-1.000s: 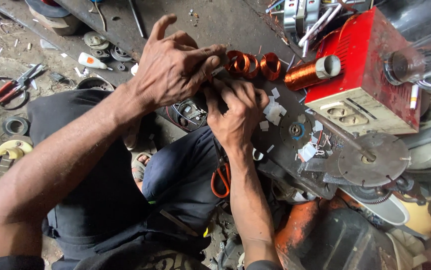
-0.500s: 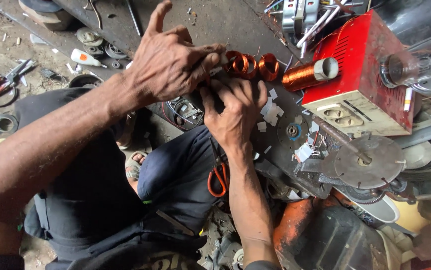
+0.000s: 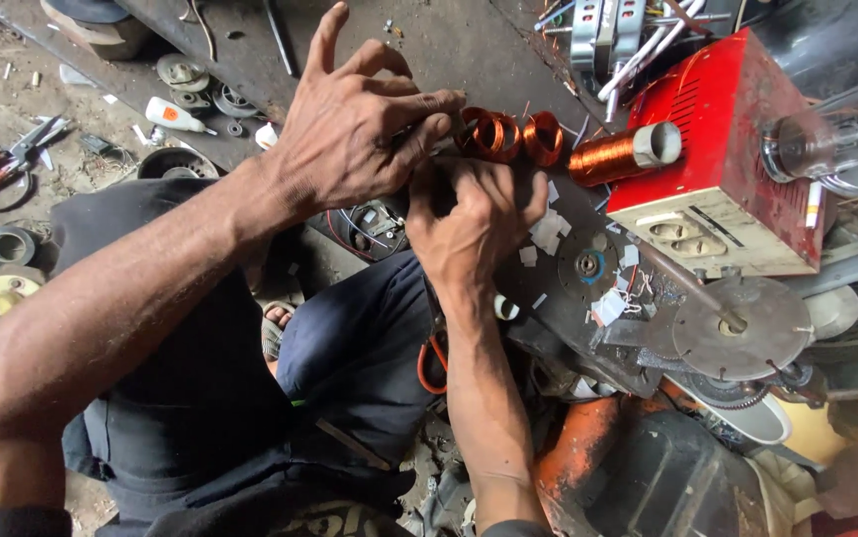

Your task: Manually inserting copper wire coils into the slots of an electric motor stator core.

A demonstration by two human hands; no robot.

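Copper coils (image 3: pixel 508 136) sit in a row just left of the red box (image 3: pixel 722 149), and I see my left hand (image 3: pixel 354 139) closed over their near end, fingertips pinching the first loop. My right hand (image 3: pixel 478 224) is curled shut just below the coils, though I cannot tell what it grips. I judge the step goes best with the loops held tight and even, no slack between them. A copper-wound spool (image 3: pixel 623 154) leans against the red box. A small white bottle with an orange label (image 3: pixel 175 115) lies far left of the box.
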